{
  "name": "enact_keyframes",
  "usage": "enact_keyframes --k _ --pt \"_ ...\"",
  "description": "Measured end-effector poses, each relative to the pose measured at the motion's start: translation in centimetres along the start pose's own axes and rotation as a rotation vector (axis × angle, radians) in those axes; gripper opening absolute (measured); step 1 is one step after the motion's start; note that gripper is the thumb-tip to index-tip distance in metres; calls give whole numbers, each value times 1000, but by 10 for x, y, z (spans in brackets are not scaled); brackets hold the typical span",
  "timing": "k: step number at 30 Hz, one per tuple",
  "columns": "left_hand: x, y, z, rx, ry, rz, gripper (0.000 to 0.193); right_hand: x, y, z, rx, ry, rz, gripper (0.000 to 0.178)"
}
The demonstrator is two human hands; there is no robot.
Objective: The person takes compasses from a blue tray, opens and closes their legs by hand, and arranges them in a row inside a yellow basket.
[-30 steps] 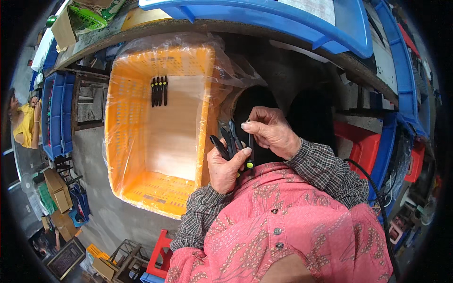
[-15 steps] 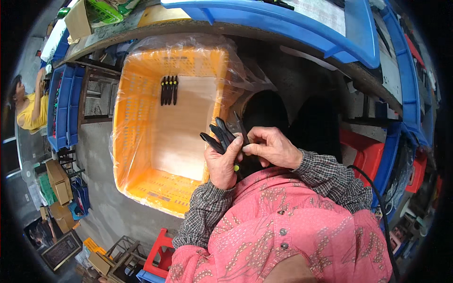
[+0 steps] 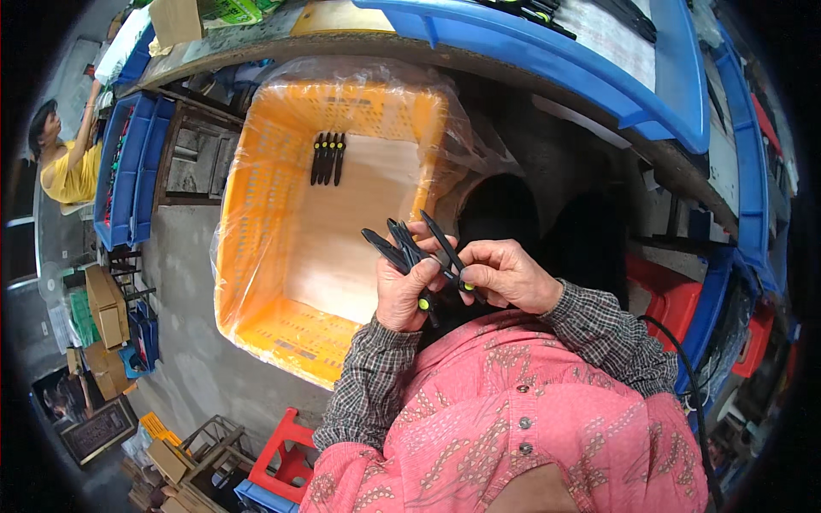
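Note:
My left hand (image 3: 400,297) is closed around a bundle of slim black tools (image 3: 386,244), fanned out, with round yellow-green dots near their lower ends. Their exact kind does not show. Close beside it, the fingers of my right hand (image 3: 516,272) pinch one similar black tool (image 3: 440,236), which slants up to the left across the bundle's edge. Both hands are above my lap, by the near right corner of an orange plastic crate (image 3: 242,248). Inside the crate, several matching black tools (image 3: 329,159) lie side by side in a row on a pale flat sheet (image 3: 342,227).
Clear plastic film (image 3: 363,70) drapes over the crate's rim. Beyond stands a bench with a blue tray (image 3: 547,53) holding more black tools. Red stools (image 3: 286,453) and stacked blue bins (image 3: 128,175) stand around. A person in yellow (image 3: 73,167) is at far left.
The view has shifted, so the crate appears farther right. The tool in my right hand now leans left and shows its dot. The bundle in my left hand looks more spread.

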State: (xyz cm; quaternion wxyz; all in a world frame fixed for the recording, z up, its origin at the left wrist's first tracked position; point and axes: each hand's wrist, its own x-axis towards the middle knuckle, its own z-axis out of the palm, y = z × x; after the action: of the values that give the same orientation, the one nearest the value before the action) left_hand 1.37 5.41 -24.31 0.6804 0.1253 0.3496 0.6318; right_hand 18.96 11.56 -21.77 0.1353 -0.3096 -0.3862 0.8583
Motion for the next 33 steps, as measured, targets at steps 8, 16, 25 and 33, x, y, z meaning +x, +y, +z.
enact_keyframes --k 8,16,25,33 --pt "1 3 -4 73 78 33 54 7 0 8 -120 18 -37 20" --pt "-1 50 -18 978 136 448 49 16 -7 9 -320 106 -78 22" --pt "-2 68 -38 1737 -286 603 36 45 -9 9 -452 7 -80 23" --pt "41 82 -118 1551 308 559 22 63 -24 0 -333 194 -141 30"
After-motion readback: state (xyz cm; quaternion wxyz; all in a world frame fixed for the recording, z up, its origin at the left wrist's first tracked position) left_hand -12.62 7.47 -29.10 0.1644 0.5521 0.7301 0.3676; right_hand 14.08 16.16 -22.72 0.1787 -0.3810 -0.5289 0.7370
